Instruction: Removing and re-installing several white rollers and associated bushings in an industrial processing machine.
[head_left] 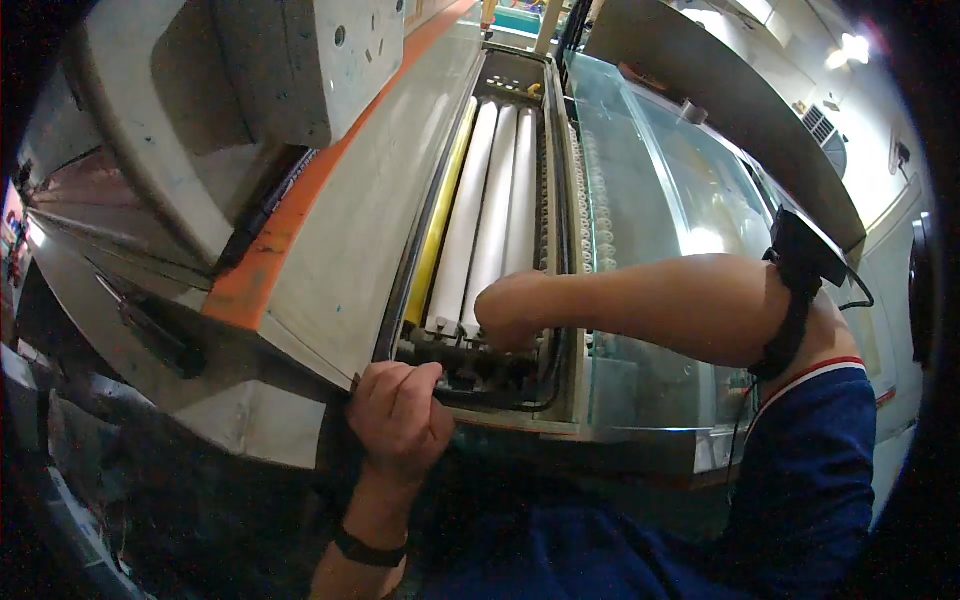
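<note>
My right hand [512,310] reaches into a long open trough in a machine, at the near ends of several white rollers [487,215]. Its fingers are curled downward, and whatever they grip is hidden beneath the hand. A yellow bar or roller [440,215] runs along the left side of the white ones. Dark end fittings [470,365] lie below my right hand. My left hand [402,408] is closed over the trough's front rim [490,402] at its near left corner.
A pale machine panel [350,240] with an orange edge strip [262,245] slopes up on the left. Clear glass-like panels [650,200] stand on the right, beside a row of small wheels [590,190]. A grey housing [280,60] overhangs the upper left.
</note>
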